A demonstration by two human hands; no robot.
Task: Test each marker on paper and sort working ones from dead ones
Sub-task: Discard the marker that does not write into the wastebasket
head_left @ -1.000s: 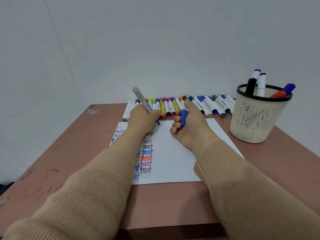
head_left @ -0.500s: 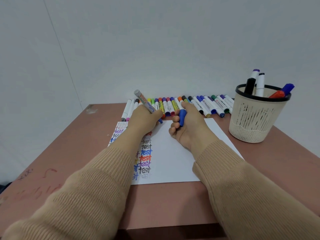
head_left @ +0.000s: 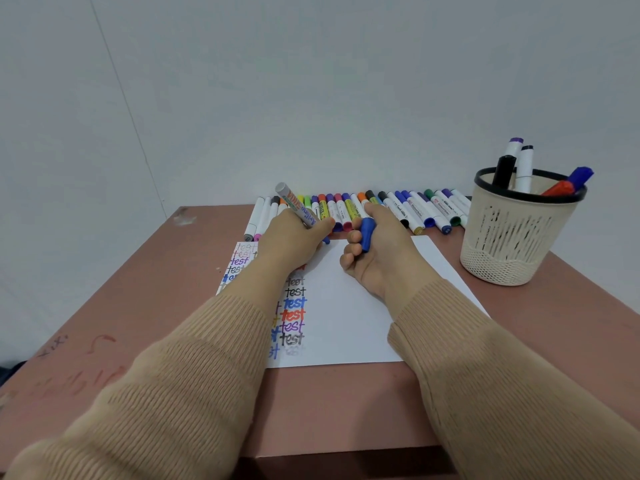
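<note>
My left hand (head_left: 292, 242) grips a grey-bodied blue marker (head_left: 298, 207), its blue tip down at the top edge of the white paper (head_left: 349, 306). My right hand (head_left: 375, 252) holds that marker's blue cap (head_left: 366, 233) in curled fingers, resting on the paper. Two columns of the word "test" in several colours run down the paper's left side, partly hidden by my left arm. A row of several markers (head_left: 408, 211) lies along the table's far edge.
A beige mesh basket (head_left: 516, 247) with a black rim stands at the right and holds several markers. The brown table (head_left: 138, 323) carries faint pen marks at its left. A white wall rises right behind the marker row.
The left hand has lowered the marker, bringing its tip down to the top of the paper. The right hand with the cap has stayed where it was.
</note>
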